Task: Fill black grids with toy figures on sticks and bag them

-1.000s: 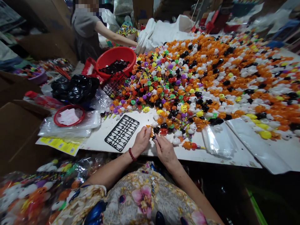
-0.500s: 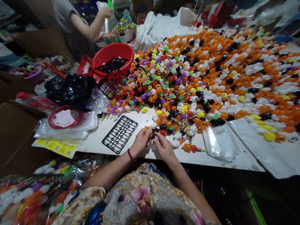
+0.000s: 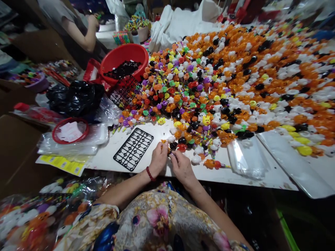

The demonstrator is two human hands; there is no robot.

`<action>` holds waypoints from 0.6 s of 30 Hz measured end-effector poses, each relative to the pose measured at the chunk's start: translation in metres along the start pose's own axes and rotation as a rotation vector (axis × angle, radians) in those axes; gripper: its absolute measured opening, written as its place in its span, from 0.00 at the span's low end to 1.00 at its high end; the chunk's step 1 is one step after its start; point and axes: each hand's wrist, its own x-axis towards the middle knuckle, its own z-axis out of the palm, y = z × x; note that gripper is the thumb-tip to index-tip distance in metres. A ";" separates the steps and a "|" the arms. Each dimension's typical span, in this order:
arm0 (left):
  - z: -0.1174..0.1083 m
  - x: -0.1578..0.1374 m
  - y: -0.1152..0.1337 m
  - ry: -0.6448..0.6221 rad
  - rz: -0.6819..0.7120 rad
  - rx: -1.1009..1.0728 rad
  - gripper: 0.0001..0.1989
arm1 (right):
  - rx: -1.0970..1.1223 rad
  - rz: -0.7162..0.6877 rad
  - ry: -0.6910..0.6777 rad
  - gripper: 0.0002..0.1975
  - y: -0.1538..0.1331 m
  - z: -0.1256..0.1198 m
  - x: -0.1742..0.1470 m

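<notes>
Both hands meet at the table's front edge. My left hand (image 3: 158,159), with a red bead bracelet at its wrist, has its fingers closed on a small orange plastic toy piece (image 3: 169,151). My right hand (image 3: 182,168) pinches the other end of it; a dark bit shows there, mostly hidden by the fingertips. Left of the hands a black plastic grid (image 3: 133,149) lies flat. Just beyond them are loose white, black and red toy pieces (image 3: 182,147). An orange and red toy with a striped stem (image 3: 213,164) lies to the right.
A big heap of coloured toy pieces (image 3: 235,83) covers the table's back and right. Clear plastic bags (image 3: 247,158) lie front right. A red tub (image 3: 123,57) with black grids and a small red basket (image 3: 70,130) stand left. A co-worker's arm (image 3: 81,35) is at back left.
My fingers have shifted slightly around the orange piece, the right hand's more curled now. The co-worker's arm has moved left and lower. The view has shifted a little.
</notes>
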 end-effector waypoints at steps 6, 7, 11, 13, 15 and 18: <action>0.000 0.015 -0.006 -0.093 -0.032 -0.078 0.24 | -0.089 -0.109 0.027 0.13 0.005 0.002 0.011; -0.001 0.023 -0.005 -0.126 -0.035 -0.118 0.25 | -0.080 -0.125 0.057 0.13 0.007 -0.007 0.018; -0.009 0.069 0.007 -0.021 0.116 0.005 0.21 | -0.195 -0.130 0.327 0.17 0.013 -0.059 0.049; -0.011 0.095 0.015 0.051 0.215 0.250 0.12 | -0.347 -0.123 0.471 0.18 0.016 -0.080 0.061; -0.010 0.117 0.019 0.037 0.250 0.446 0.06 | -0.461 -0.129 0.541 0.18 0.018 -0.087 0.065; -0.007 0.134 0.019 -0.048 0.239 0.557 0.03 | -0.494 -0.200 0.421 0.16 0.015 -0.071 0.062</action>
